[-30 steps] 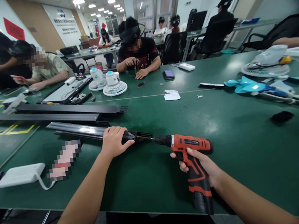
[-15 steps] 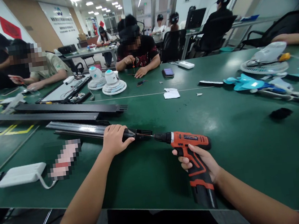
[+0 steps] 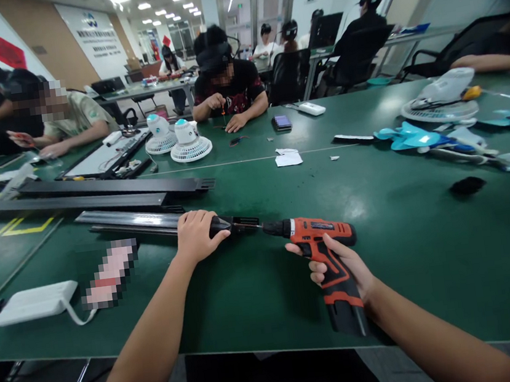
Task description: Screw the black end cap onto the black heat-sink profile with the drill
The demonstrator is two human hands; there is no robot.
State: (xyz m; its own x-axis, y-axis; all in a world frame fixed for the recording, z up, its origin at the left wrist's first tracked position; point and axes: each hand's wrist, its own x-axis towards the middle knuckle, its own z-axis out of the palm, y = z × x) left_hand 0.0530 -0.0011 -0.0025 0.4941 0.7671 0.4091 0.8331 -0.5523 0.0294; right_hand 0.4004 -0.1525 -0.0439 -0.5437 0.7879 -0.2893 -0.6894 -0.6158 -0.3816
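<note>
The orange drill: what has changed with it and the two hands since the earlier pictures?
The drill's battery end has swung slightly away from the person's body and a little to the right, and the right hand went with it. The view itself drifted a little. Nothing was taken hold of or let go: the left hand stays on the dark rail.

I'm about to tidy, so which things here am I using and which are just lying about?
In use:
orange-and-black pistol-grip drill, in the right hand
long glossy black bar, under the left hand
perhaps matte black bars, not held

Apparently lying about:
white paper scrap
turquoise plastic fan blades
flat white rectangular box
</note>
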